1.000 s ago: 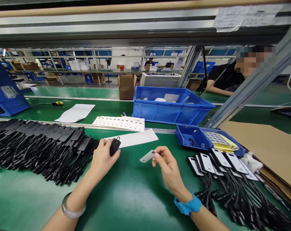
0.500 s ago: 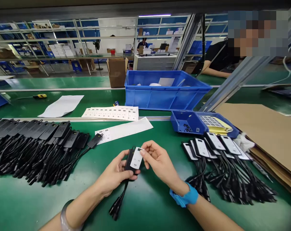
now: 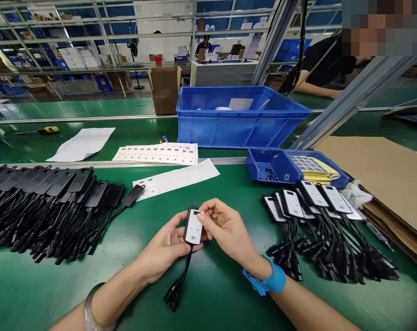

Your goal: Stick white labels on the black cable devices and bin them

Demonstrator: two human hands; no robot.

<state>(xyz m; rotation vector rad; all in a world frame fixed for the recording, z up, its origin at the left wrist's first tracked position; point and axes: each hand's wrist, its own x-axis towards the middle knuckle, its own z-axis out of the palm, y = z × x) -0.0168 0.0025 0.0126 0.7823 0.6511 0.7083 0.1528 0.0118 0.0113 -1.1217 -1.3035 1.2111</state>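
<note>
Bright, even overhead lighting, cool white, no dim spots. Soft sheen on the green counter (image 3: 211, 294), brightest near the bottom edge and left of centre. Shadows short and faint: a light one under the hands (image 3: 201, 230) and under the black cable piles (image 3: 39, 207). White label sheets (image 3: 156, 154) close to blown out. Centre is sharp; label print on the held unit is partly readable. Strong wide-angle distortion: shelf rails and the frame post (image 3: 349, 101) bow and lean toward the edges. Background aisle softer, fine detail lost. Top right corner is pixelated.
</note>
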